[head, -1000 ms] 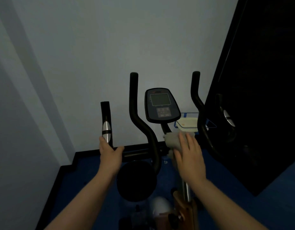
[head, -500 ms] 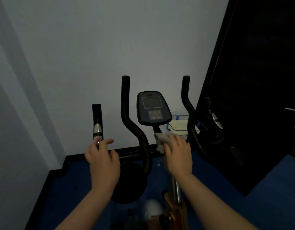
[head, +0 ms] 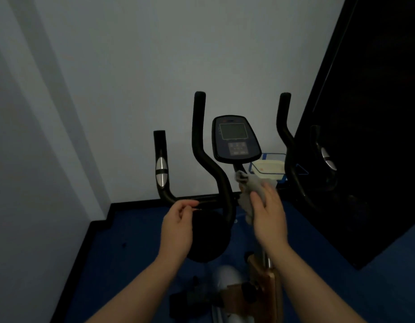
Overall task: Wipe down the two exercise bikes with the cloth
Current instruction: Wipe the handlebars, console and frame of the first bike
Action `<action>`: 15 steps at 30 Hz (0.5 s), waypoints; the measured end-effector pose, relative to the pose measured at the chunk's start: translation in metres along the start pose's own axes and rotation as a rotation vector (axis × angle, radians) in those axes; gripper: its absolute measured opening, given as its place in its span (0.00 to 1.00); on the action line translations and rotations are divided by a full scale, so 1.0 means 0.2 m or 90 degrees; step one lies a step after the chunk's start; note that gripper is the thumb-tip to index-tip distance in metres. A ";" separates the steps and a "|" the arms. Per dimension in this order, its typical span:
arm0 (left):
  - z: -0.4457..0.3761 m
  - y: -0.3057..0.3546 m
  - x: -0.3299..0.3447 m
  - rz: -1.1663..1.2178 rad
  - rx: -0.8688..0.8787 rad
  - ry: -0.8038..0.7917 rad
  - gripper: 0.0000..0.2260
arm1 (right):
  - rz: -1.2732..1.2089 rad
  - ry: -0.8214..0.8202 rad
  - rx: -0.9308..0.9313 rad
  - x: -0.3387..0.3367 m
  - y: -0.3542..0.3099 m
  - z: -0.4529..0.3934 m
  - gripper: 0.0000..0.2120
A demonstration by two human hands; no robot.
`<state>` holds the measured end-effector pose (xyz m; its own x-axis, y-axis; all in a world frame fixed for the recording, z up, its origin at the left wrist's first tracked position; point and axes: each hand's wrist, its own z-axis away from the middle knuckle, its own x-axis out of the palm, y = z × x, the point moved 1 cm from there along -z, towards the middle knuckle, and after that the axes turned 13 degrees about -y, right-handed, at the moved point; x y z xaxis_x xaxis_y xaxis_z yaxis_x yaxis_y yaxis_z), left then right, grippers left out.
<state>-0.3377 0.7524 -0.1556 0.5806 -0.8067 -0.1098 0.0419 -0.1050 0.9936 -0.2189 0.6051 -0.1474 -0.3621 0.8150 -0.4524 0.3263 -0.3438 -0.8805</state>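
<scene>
One exercise bike stands in front of me, with black curved handlebars [head: 203, 157] and a dark console [head: 235, 138] on a stem. My right hand [head: 268, 215] holds a grey cloth [head: 247, 193] against the stem just under the console, fingers wrapped over the cloth. My left hand [head: 177, 226] hovers off the bar near the left handle [head: 161, 169], fingers loosely curled and holding nothing. A second bike is not in view.
A pale wall stands close behind the bike and on the left. A large black panel [head: 370, 113] rises on the right. A blue-edged tray with a pale container [head: 270, 167] sits behind the console. The floor [head: 122, 252] is blue.
My left hand has let go of the left handle and drawn back toward me. My right hand has kept the cloth at the stem, shifting slightly down it.
</scene>
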 end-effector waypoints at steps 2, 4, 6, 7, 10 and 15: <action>0.00 0.00 0.00 0.010 -0.009 -0.004 0.11 | -0.142 -0.079 -0.016 0.09 -0.09 0.07 0.12; -0.01 0.00 0.00 0.037 -0.016 -0.010 0.11 | -0.173 -0.143 -0.017 0.19 -0.15 0.14 0.15; -0.01 0.00 0.00 0.065 -0.024 -0.015 0.11 | -0.088 -0.108 -0.039 0.27 -0.14 0.24 0.20; -0.01 0.00 0.00 0.075 -0.029 -0.017 0.12 | -0.071 -0.085 -0.056 0.30 -0.12 0.30 0.22; 0.01 0.00 0.01 0.122 -0.044 -0.009 0.13 | -0.038 -0.035 -0.098 0.31 -0.10 0.43 0.24; 0.00 0.00 0.01 0.154 -0.072 0.011 0.12 | 0.181 -0.105 -0.093 0.27 -0.20 0.17 0.18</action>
<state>-0.3368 0.7506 -0.1549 0.5985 -0.7903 0.1312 -0.0103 0.1561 0.9877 -0.2805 0.6478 -0.1421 -0.3706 0.6059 -0.7039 0.5517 -0.4661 -0.6917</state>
